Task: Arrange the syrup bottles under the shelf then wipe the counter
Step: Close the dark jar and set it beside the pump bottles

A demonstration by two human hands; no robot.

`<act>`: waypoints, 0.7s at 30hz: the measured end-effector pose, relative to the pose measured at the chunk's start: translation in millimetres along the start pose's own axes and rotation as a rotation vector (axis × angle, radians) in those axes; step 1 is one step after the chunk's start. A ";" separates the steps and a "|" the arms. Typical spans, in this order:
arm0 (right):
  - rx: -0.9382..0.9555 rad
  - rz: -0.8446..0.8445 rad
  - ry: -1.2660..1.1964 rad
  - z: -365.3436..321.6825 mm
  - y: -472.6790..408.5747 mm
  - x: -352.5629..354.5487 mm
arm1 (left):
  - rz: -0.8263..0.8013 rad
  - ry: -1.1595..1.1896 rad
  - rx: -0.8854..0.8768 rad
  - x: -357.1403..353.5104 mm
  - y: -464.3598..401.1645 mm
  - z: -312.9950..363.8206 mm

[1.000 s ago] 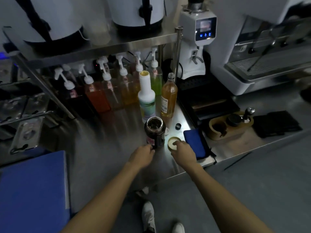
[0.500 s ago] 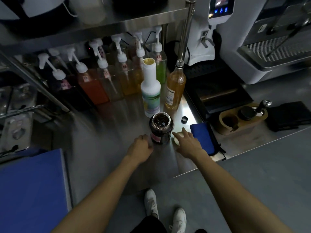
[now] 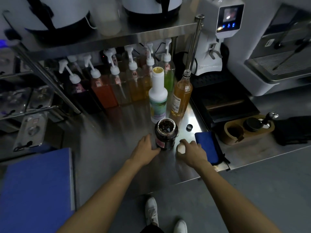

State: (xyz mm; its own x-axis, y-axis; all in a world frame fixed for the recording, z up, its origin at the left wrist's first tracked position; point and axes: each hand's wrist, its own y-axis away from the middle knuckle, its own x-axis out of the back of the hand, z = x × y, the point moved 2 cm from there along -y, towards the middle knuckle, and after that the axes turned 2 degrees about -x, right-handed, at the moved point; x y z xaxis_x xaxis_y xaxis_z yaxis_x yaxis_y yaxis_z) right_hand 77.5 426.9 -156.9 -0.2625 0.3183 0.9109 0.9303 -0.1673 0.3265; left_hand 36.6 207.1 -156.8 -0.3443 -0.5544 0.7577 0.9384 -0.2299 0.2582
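Note:
An open dark jar (image 3: 166,134) stands on the steel counter (image 3: 104,148) near its front edge. My left hand (image 3: 146,149) holds the jar's lower left side. My right hand (image 3: 191,151) grips a pale round lid (image 3: 180,148) just right of the jar. Behind the jar stand an uncapped white bottle (image 3: 157,96) and an uncapped amber syrup bottle (image 3: 182,95). Several pump bottles (image 3: 116,84) with coloured syrups line up under the steel shelf (image 3: 107,39). A folded blue cloth (image 3: 207,145) lies right of my right hand.
A small black cap (image 3: 189,127) lies on the counter behind the cloth. A wooden tamper stand (image 3: 249,130) and a black mat (image 3: 294,130) sit to the right. A grinder (image 3: 217,41) and espresso machine (image 3: 276,64) stand at the back right. A blue board (image 3: 33,187) covers the front left.
My right hand has closed over the pale lid beside the jar. My left hand stays at the jar's side. The camera tilted up and down.

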 end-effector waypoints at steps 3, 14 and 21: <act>-0.057 0.126 -0.389 0.8 -0.6 27.0 | 0.061 0.068 0.016 4.2 -1.1 4.7; 0.209 0.413 -0.761 -49.9 -5.0 110.3 | 0.148 0.278 -0.221 25.6 -13.2 37.8; 0.353 0.309 -0.510 -62.0 -6.6 102.2 | 0.133 0.376 -0.202 23.7 -17.2 38.3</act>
State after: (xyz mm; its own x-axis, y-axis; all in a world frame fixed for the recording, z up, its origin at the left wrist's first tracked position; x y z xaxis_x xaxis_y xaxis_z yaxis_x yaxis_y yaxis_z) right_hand 28.6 402.7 -50.3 0.1010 0.7184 0.6882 0.9934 -0.0348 -0.1094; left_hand 13.5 228.5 -120.3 -0.2432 -0.8335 0.4962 0.9633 -0.2674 0.0229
